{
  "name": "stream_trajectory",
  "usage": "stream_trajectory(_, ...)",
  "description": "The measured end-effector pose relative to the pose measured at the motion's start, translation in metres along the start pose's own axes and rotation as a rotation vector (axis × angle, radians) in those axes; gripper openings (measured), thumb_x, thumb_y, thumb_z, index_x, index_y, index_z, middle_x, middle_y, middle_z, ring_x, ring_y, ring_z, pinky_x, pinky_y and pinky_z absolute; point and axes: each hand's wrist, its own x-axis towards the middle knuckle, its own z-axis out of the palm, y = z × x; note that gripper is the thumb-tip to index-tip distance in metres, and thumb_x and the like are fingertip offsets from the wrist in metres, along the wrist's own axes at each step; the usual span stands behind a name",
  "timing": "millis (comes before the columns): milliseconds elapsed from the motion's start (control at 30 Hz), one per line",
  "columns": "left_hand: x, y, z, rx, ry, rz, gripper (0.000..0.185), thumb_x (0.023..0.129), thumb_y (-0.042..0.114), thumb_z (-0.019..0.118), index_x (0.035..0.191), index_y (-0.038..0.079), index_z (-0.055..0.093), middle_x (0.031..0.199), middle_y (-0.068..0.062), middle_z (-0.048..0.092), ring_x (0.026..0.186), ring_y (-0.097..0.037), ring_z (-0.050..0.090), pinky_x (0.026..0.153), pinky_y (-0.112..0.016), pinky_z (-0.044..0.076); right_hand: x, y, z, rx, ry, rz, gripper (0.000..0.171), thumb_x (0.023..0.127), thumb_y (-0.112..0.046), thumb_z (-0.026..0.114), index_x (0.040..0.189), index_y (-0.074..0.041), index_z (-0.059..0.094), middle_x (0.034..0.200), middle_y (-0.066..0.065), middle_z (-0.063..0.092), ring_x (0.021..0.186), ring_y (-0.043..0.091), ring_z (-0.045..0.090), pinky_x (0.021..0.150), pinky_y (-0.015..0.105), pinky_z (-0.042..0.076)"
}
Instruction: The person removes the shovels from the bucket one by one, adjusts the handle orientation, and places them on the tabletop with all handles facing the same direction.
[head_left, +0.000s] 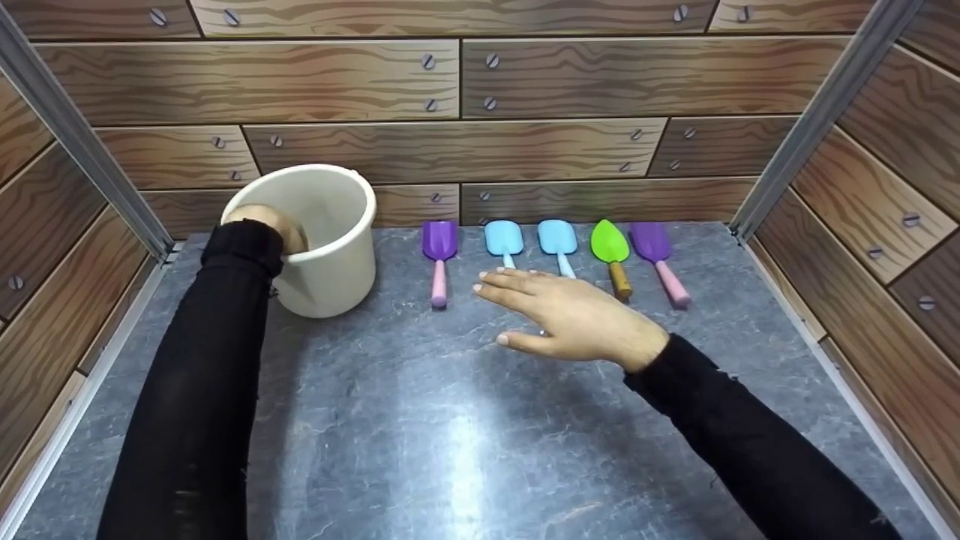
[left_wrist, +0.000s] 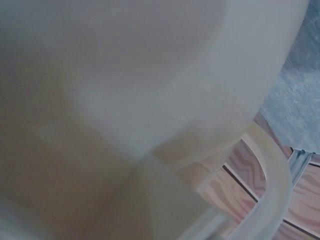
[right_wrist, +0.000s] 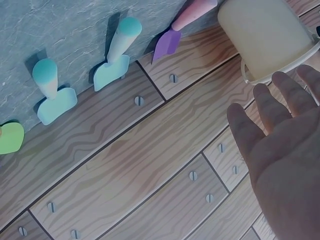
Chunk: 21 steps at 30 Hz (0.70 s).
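Note:
A white bucket (head_left: 334, 277) stands at the back left, and my left hand (head_left: 274, 223) reaches over its rim into it. The bucket wall hides the left fingers; the left wrist view shows mostly the blurred pale bucket inside (left_wrist: 165, 100). My right hand (head_left: 581, 315) hovers palm down with straight fingers, holding nothing. It overlaps the handles of two light blue toy shovels (head_left: 504, 237) in the head view. In the right wrist view its fingers (right_wrist: 272, 107) are spread and extended, with the bucket beyond them.
Left of the blue shovels lies a purple shovel (head_left: 439, 241) with a pink handle. To their right lie a green trowel (head_left: 609, 243) with a brown handle and another purple shovel (head_left: 651, 241). Wood-patterned walls (head_left: 562, 79) enclose the grey tabletop (head_left: 375, 420) on three sides.

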Motion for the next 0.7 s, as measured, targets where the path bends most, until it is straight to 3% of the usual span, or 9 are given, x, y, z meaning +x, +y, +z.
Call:
stream_trajectory(33, -0.002, 0.001, 0.0, 0.054, 0.0, 0.016, 0.026, 0.08, 0.011, 0.068, 0.101, -0.001, 0.078, 0.101, -0.01, 0.069, 0.102, -0.031, 0.062, 0.076, -0.027, 0.05, 0.0, 0.0, 0.0, 0.001, 0.003, 0.0, 0.075, 0.121, -0.058, 0.058, 0.184, -0.022, 0.041, 0.191, 0.003, 0.043, 0.179, 0.029, 0.041, 0.148, 0.054, 0.037)
stream_trajectory(67, 0.006, -0.004, 0.001, 0.119, 0.005, 0.035, 0.022, 0.082, 0.013, 0.07, 0.097, 0.002, 0.081, 0.095, -0.009, 0.07, 0.099, -0.031, 0.064, 0.074, -0.029, 0.05, 0.0, 0.0, 0.0, 0.002, 0.006, 0.0, 0.074, 0.121, -0.058, 0.059, 0.184, -0.022, 0.042, 0.191, 0.003, 0.043, 0.179, 0.029, 0.042, 0.148, 0.054, 0.037)
stream_trajectory(133, 0.042, -0.027, 0.009, 0.22, 0.012, 0.067, 0.02, 0.082, 0.019, 0.074, 0.094, 0.011, 0.088, 0.09, -0.006, 0.075, 0.094, -0.031, 0.068, 0.072, -0.033, 0.054, 0.0, 0.0, 0.0, 0.0, 0.008, 0.002, 0.074, 0.121, -0.057, 0.059, 0.184, -0.022, 0.042, 0.191, 0.003, 0.044, 0.179, 0.029, 0.042, 0.148, 0.054, 0.038)
stream_trajectory(267, 0.094, -0.062, 0.022, 0.262, 0.073, 0.085, 0.009, 0.075, 0.018, 0.077, 0.075, 0.021, 0.085, 0.077, 0.002, 0.073, 0.077, -0.026, 0.066, 0.058, -0.037, 0.054, 0.001, 0.0, 0.001, -0.005, 0.005, 0.005, 0.075, 0.12, -0.057, 0.06, 0.184, -0.023, 0.041, 0.191, 0.003, 0.043, 0.179, 0.029, 0.042, 0.148, 0.055, 0.038)
stream_trajectory(300, 0.095, -0.063, 0.023, 0.265, 0.09, 0.086, 0.008, 0.075, 0.017, 0.076, 0.073, 0.02, 0.084, 0.076, 0.001, 0.074, 0.075, -0.026, 0.066, 0.057, -0.038, 0.054, 0.001, 0.0, 0.002, -0.004, 0.004, 0.006, 0.075, 0.12, -0.057, 0.06, 0.184, -0.023, 0.04, 0.191, 0.003, 0.043, 0.179, 0.03, 0.042, 0.148, 0.055, 0.038)
stream_trajectory(400, 0.057, -0.04, 0.018, 0.257, 0.176, 0.091, 0.008, 0.079, 0.011, 0.076, 0.078, 0.011, 0.084, 0.082, -0.006, 0.08, 0.074, -0.029, 0.066, 0.059, -0.044, 0.058, 0.001, 0.0, 0.003, -0.002, 0.003, 0.012, 0.076, 0.12, -0.058, 0.059, 0.185, -0.024, 0.039, 0.192, 0.003, 0.041, 0.179, 0.03, 0.042, 0.147, 0.056, 0.038)
stream_trajectory(533, 0.011, -0.011, 0.009, 0.193, 0.259, 0.117, 0.025, 0.085, 0.005, 0.079, 0.108, 0.0, 0.089, 0.116, -0.023, 0.087, 0.099, -0.043, 0.078, 0.092, -0.063, 0.07, 0.0, 0.002, 0.003, -0.005, 0.002, 0.02, 0.077, 0.12, -0.061, 0.057, 0.185, -0.024, 0.039, 0.192, 0.003, 0.04, 0.179, 0.03, 0.041, 0.147, 0.057, 0.038)
stream_trajectory(600, -0.001, -0.002, 0.006, 0.146, 0.296, 0.137, 0.032, 0.086, 0.0, 0.078, 0.116, -0.005, 0.087, 0.126, -0.029, 0.085, 0.113, -0.049, 0.078, 0.106, -0.069, 0.067, 0.0, 0.002, 0.003, -0.006, 0.003, 0.02, 0.077, 0.12, -0.061, 0.057, 0.185, -0.024, 0.038, 0.193, 0.003, 0.04, 0.179, 0.03, 0.041, 0.147, 0.057, 0.038)
stream_trajectory(700, -0.006, 0.001, 0.005, 0.078, 0.34, 0.161, 0.032, 0.087, -0.005, 0.079, 0.118, -0.01, 0.085, 0.128, -0.034, 0.083, 0.121, -0.054, 0.077, 0.113, -0.07, 0.063, 0.001, 0.002, 0.005, 0.0, 0.008, 0.015, 0.077, 0.12, -0.059, 0.059, 0.185, -0.023, 0.039, 0.192, 0.004, 0.04, 0.179, 0.03, 0.041, 0.147, 0.057, 0.037)
